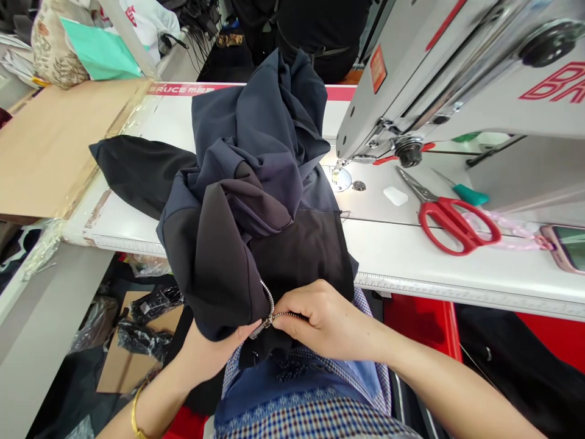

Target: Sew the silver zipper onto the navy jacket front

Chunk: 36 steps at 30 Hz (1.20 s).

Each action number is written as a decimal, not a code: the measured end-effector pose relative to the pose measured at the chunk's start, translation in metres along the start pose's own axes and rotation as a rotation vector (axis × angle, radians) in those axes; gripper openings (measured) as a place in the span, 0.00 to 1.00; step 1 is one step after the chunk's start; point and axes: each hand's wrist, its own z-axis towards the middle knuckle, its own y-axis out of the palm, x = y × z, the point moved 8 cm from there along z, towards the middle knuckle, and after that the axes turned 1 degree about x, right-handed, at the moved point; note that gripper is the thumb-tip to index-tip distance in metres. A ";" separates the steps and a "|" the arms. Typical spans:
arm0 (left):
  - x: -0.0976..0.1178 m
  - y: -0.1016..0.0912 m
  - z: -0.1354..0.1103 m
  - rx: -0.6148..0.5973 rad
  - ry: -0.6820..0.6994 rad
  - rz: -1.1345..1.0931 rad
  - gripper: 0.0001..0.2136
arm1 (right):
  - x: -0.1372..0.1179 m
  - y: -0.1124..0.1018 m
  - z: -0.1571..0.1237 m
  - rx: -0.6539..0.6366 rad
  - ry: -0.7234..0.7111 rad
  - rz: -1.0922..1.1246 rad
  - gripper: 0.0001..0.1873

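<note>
A dark navy and black garment [269, 171] lies bunched over the front of the sewing table and hangs down to my lap. Along its lower edge runs a metal zipper [270, 299], its teeth parted above the slider. My right hand [320, 320] pinches one side of the zipper between thumb and forefinger. On the other side, my left hand [219, 347] grips the garment by the zipper's slider, with most of its fingers hidden under the cloth. Both hands are closed and nearly meet at the slider.
A sewing machine [411, 79] stands to the right, its needle area beside the cloth. Red-handled scissors [457, 225], a teal-handled tool [470, 195] and a phone [567, 247] lie on the table [388, 262]. Cardboard [59, 146] covers the left side. A person [320, 30] is beyond the table.
</note>
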 end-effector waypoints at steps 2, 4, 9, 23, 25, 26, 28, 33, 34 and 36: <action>-0.004 0.002 0.001 -0.050 -0.006 0.019 0.11 | 0.003 0.001 -0.002 0.018 0.010 0.015 0.10; -0.009 0.004 0.001 -0.096 -0.010 0.048 0.11 | 0.004 0.003 -0.004 0.026 0.013 0.021 0.11; -0.016 0.006 0.001 -0.170 -0.024 0.075 0.15 | 0.004 0.011 -0.005 -0.003 0.007 -0.019 0.11; -0.007 -0.020 -0.021 -0.057 0.004 0.347 0.05 | -0.059 0.023 -0.017 0.247 -0.370 -0.584 0.10; -0.004 -0.019 -0.023 -0.058 0.016 0.352 0.05 | -0.062 0.041 -0.019 0.197 -0.381 -0.639 0.10; -0.003 -0.018 -0.023 -0.066 0.018 0.336 0.06 | -0.061 0.046 -0.019 0.195 -0.356 -0.665 0.09; -0.004 -0.018 -0.024 -0.082 0.005 0.282 0.07 | -0.056 0.053 -0.018 0.205 -0.303 -0.693 0.07; -0.026 -0.024 -0.024 -0.096 -0.035 0.195 0.12 | -0.047 0.049 -0.018 0.302 -0.236 -0.474 0.06; -0.029 -0.025 -0.024 -0.089 -0.028 0.198 0.12 | -0.044 0.044 -0.019 0.341 -0.204 -0.409 0.06; -0.031 -0.027 -0.023 -0.079 0.001 0.234 0.13 | -0.039 0.037 -0.021 0.414 -0.144 -0.344 0.05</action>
